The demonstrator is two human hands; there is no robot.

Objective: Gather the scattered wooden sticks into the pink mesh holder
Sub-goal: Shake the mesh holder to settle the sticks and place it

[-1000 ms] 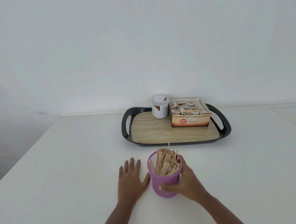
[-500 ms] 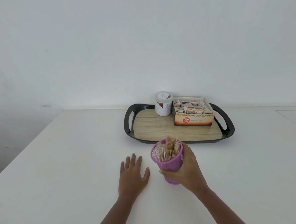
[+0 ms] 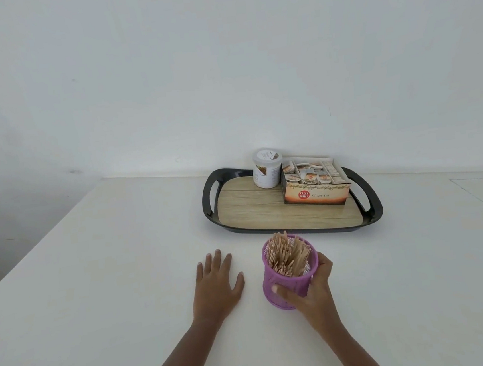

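- Low in the middle of the frame, my right hand point(image 3: 314, 288) wraps around the pink holder point(image 3: 289, 279), thumb across its front.
- Wooden sticks point(image 3: 288, 255) stand packed inside it, leaning left.
- My left hand point(image 3: 217, 286) lies flat, fingers spread, beside it on the white table point(image 3: 109, 271).
- Behind, right of centre, a tray point(image 3: 267, 210) carries a tub point(image 3: 266, 168) and a tea box point(image 3: 315, 187).

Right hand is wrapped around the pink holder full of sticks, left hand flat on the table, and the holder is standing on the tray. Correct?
Not quite. The head view shows the pink holder on the white table, in front of the tray, not on it. The rest holds: the right hand is wrapped around it, sticks inside, and the left hand lies flat on the table.
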